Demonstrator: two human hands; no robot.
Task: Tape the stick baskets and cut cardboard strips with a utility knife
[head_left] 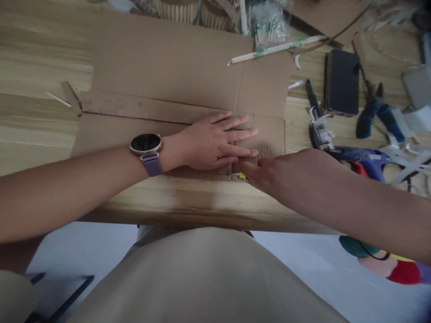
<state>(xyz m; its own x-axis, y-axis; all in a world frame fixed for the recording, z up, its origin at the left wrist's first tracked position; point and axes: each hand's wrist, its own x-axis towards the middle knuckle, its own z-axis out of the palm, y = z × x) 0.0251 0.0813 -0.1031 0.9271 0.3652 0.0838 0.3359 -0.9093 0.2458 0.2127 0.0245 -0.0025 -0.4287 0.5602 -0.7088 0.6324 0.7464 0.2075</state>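
A large sheet of brown cardboard (168, 58) with fold lines lies flat on the wooden table. A narrow raised strip runs across its middle. My left hand (215, 141), fingers spread, presses flat on the cardboard near its right side; a round watch (146, 143) on a purple strap sits on that wrist. My right hand (269, 170) is closed around a small yellow utility knife (242, 175), most of it hidden by the fingers. Its thin blade touches the cardboard at the near edge, just beside a cut line below my left fingertips.
To the right lie a black box (342, 81), blue-handled pliers (379, 112), a black pen (313, 96) and a blue glue gun (367, 159), among white scraps. Wooden sticks (276, 49) and a plastic bag (269, 22) lie at the back. The table's near edge (202, 215) faces my body.
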